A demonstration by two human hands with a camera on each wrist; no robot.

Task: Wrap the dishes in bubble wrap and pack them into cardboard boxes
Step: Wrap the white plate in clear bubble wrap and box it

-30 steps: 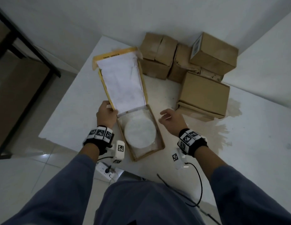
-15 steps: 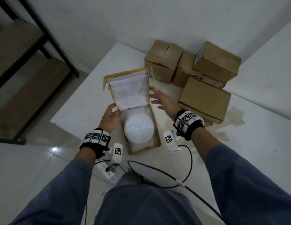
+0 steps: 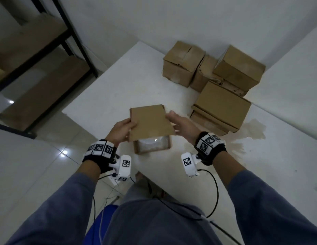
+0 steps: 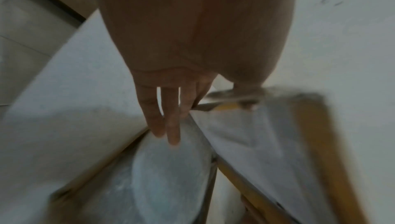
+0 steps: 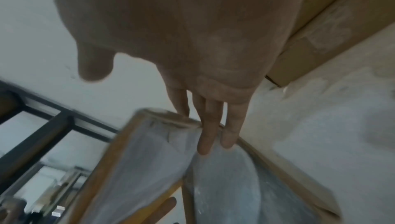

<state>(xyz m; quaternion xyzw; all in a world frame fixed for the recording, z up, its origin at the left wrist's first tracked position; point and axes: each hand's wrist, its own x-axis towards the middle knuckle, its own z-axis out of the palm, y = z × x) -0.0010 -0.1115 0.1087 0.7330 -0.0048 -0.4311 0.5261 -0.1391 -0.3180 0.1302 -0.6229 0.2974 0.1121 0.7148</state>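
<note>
Head view, box: a small open cardboard box (image 3: 152, 147) sits near the front edge of a white table (image 3: 129, 80), between the two hands.
Head view, lid: the brown box lid (image 3: 149, 123) is tilted over the box and covers most of its opening.
Head view, dish: a bubble-wrapped dish (image 3: 152, 145) lies inside the box, seen only in the gap below the lid.
Head view, left hand: the left hand (image 3: 121, 130) holds the lid's left edge, thumb on top and fingers hidden beneath.
Head view, right hand: the right hand (image 3: 183, 126) holds the lid's right edge, thumb on top.
Head view, background: a cluster of closed cardboard boxes (image 3: 219, 89) stands at the far right of the table, well apart from the open box; a dark metal shelf (image 3: 35, 68) is at the left.
Left wrist view: blurred; the left hand's fingers (image 4: 169, 119) run almost straight under the lid (image 4: 278, 143), whose white-lined underside faces the camera, and the thumb presses its top edge. The wrapped dish (image 4: 169, 177) lies below in the box.
Right wrist view: blurred; the right hand's fingers (image 5: 211, 126) reach straight under the lid's edge (image 5: 138, 151), above the wrapped dish (image 5: 230, 185).
</note>
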